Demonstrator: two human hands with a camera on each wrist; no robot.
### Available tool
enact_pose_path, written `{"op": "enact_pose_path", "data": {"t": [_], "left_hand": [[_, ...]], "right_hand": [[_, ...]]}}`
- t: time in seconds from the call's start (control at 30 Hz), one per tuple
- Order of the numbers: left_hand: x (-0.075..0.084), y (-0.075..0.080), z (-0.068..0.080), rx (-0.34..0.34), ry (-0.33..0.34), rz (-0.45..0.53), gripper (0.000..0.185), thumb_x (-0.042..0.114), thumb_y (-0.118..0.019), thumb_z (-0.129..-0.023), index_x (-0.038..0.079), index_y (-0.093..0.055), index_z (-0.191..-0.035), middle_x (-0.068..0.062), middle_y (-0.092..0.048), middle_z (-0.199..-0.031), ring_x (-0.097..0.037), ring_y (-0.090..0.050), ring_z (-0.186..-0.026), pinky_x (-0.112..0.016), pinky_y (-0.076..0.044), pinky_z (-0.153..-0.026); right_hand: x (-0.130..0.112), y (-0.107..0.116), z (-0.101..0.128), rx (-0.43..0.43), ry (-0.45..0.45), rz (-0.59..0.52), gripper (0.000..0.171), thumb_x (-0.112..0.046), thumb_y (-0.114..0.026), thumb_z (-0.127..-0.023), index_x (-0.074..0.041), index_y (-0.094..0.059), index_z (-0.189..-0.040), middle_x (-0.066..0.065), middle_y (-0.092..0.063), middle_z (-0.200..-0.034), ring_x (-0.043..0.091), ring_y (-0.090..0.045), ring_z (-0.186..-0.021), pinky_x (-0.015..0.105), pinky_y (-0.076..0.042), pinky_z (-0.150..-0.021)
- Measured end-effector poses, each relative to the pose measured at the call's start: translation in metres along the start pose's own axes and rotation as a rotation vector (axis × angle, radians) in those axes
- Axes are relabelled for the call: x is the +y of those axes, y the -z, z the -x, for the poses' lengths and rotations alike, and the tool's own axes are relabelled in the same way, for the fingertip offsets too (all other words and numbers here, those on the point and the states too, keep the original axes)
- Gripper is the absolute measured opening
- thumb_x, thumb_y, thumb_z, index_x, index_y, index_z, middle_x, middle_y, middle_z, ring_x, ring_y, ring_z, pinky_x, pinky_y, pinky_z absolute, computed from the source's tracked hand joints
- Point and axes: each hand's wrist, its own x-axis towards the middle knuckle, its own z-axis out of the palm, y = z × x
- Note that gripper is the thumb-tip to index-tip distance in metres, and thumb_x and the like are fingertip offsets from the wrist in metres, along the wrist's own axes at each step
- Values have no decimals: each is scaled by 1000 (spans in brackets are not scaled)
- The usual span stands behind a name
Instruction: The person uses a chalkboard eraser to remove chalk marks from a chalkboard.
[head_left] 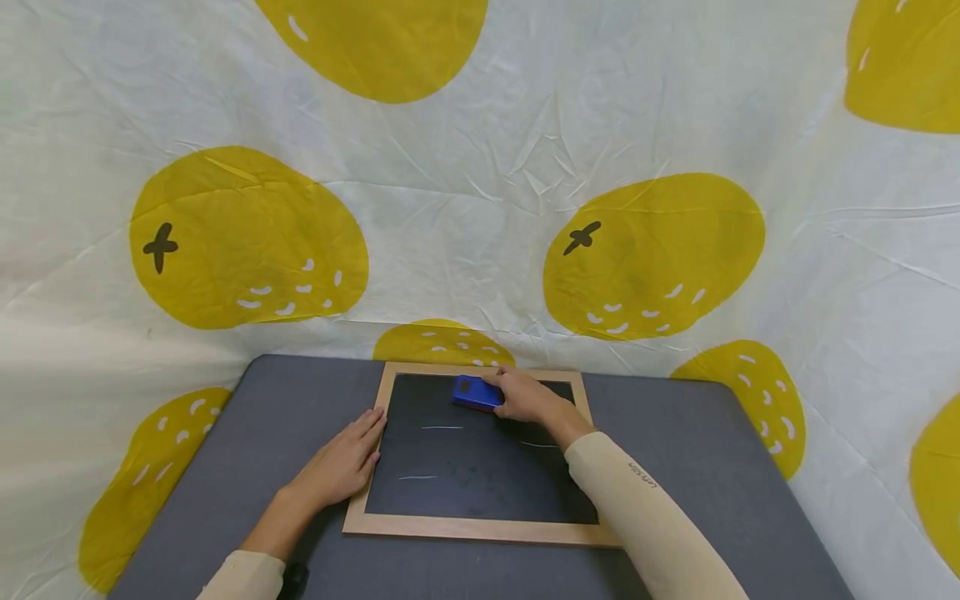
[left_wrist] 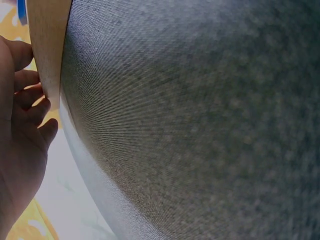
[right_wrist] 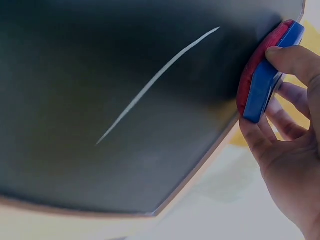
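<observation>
A blackboard in a light wooden frame lies on the grey table, with three short white chalk lines showing on it in the head view. My right hand grips a blue board eraser near the board's far edge. In the right wrist view the eraser's red felt faces the board, thumb on one side and fingers on the other. One chalk line curves across the board there. My left hand rests at the frame's left side, its fingers extended along the wood.
The grey table extends on both sides of the board. Behind it hangs a white cloth printed with large yellow fruit. A small black object shows beside the left sleeve at the bottom.
</observation>
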Motion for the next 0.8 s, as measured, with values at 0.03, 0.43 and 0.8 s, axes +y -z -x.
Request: {"op": "enact_pose_path", "data": {"t": [0.03,0.43,0.8], "left_hand": [[0,0,0,0,-1,-1,60,17,-63,-101,-8,-44,-152,-24,-41,-161,-42,-40,-149,-59,-39,-118],[-3,-4,-1,-9,-2,-25,61,19,-63,-101,-8,-43,-153,-23,-40,-162,-41,-40,-150,-57,-39,-118],[-2,-6,1,-5,15,-30,61,19,-63,-101,-6,-44,-153,-22,-40,-162,-40,-40,-150,-57,-39,-119]], "right_hand": [[4,0,2,7,-4,0,67,-19,-77,-92,-11,-52,-153,15,-57,-136,25,-60,-110,40,-54,-98],[50,5,35,36,-89,-19,68,-14,-78,-91,-8,-52,-153,20,-56,-137,30,-61,-113,47,-54,-98],[74,5,54,79,-76,25,68,-8,-77,-89,-7,-53,-152,22,-57,-132,34,-59,-112,50,-55,-95]]}}
